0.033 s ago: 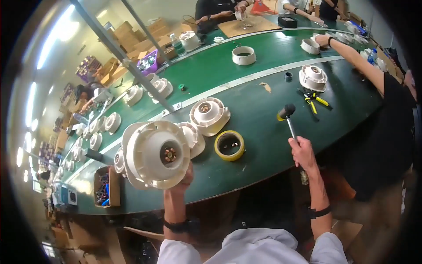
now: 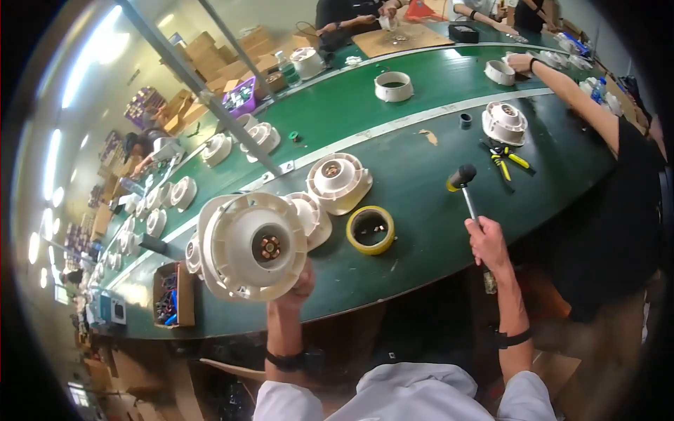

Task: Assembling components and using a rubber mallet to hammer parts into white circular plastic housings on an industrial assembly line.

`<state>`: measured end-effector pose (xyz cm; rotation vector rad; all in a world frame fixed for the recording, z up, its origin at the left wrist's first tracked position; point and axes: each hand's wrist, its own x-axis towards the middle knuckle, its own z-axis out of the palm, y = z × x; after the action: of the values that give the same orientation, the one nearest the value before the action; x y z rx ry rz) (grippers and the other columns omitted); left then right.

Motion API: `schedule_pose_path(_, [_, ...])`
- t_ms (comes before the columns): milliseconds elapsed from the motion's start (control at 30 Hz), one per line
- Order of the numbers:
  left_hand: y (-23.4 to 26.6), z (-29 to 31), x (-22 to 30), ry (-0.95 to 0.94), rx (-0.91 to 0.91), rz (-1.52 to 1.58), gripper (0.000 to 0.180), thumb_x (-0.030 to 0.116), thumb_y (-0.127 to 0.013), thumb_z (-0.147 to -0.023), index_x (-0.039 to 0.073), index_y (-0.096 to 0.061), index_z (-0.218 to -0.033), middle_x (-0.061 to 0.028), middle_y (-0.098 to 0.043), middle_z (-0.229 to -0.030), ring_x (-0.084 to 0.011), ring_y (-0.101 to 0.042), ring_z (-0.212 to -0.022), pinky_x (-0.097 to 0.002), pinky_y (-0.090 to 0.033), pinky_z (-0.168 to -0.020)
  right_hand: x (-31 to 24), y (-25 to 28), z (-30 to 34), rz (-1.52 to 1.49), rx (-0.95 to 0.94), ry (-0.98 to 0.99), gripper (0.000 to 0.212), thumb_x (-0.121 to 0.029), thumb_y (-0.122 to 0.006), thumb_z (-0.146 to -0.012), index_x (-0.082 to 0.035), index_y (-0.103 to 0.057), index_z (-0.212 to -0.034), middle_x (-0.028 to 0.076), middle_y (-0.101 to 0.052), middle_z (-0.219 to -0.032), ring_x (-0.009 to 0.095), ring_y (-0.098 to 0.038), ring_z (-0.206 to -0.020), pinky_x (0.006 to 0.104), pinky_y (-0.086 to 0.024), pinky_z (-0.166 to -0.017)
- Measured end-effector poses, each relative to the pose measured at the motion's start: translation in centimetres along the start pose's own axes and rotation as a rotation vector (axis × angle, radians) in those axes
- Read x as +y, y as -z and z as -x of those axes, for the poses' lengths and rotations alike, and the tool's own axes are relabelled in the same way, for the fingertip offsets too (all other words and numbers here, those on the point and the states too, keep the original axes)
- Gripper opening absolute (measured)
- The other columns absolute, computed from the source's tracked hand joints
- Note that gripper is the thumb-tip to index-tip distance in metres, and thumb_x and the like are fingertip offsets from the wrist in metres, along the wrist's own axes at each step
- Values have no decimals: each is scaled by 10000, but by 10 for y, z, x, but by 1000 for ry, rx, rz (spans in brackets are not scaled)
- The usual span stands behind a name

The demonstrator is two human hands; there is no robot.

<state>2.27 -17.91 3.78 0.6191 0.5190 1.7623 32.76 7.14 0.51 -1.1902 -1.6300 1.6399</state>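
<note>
My left hand (image 2: pixel 300 286) grips a white round plastic housing (image 2: pixel 239 263) by its underside, raised above the near edge of the table. In the housing's recessed centre shows a copper-wound motor core (image 2: pixel 269 247). Most of my left fingers are hidden behind it. A mallet (image 2: pixel 469 200) with a dark head and metal shaft is in my right hand (image 2: pixel 489 243), its head pointing away from me over the table. Mallet and housing are well apart. Between them lies a yellow tape roll (image 2: pixel 351 238) with small bits inside its ring.
More white housings (image 2: pixel 338 184) stand behind the held one. Yellow-handled pliers (image 2: pixel 501 163) lie at right near another housing (image 2: pixel 504 123). A cardboard box of small parts (image 2: pixel 184 302) sits at left. A metal post (image 2: pixel 210 98) rises beyond. A co-worker's arm (image 2: pixel 576 98) reaches in from the right.
The whole view has shifted slightly, so things sit a little further right. Both hands keep their hold on the housing and the mallet.
</note>
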Motion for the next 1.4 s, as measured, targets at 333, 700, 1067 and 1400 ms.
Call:
schedule_pose_path(333, [-15, 15, -42, -12, -86, 519, 592, 132, -769, -775, -54, -459, -1243, -68, -565, -586, 0, -252, -331, -161, -205, -291, 5, 1, -4, -1, -27, -23, 330, -253, -533, -954, -92, -397, -700, -40, -377, -517, 46, -354, -365, 236, -326, -303])
schedule_pose_path(700, [7, 55, 15, -176, 368, -104, 463, 361, -559, -922, -10, -530, -1197, -91, -610, -788, -89, -448, -434, -207, -295, -340, 4, -1, -3, -12, -37, -31, 320, -272, -530, -961, -94, -409, -725, -48, -373, -518, 34, -348, -365, 228, -319, -297])
schedule_pose_path(1067, [12, 38, 139, -446, 1206, -1918, 429, 332, -664, -814, -74, -616, -947, -152, -640, -666, -315, -638, -690, -396, -465, -664, 9, 7, -8, 13, -28, -16, 278, -255, -513, -967, -104, -425, -751, -52, -358, -514, 32, -334, -342, 218, -322, -286])
schedule_pose_path(1400, [64, 24, 90, -431, 1056, -2529, 565, 206, -806, -678, 76, -504, -1138, -154, -512, -1050, -382, -630, -784, -471, -533, -646, 4, 4, 0, 0, -39, -33, 304, -251, -537, -949, -71, -431, -728, -21, -412, -537, 57, -384, -379, 238, -347, -313])
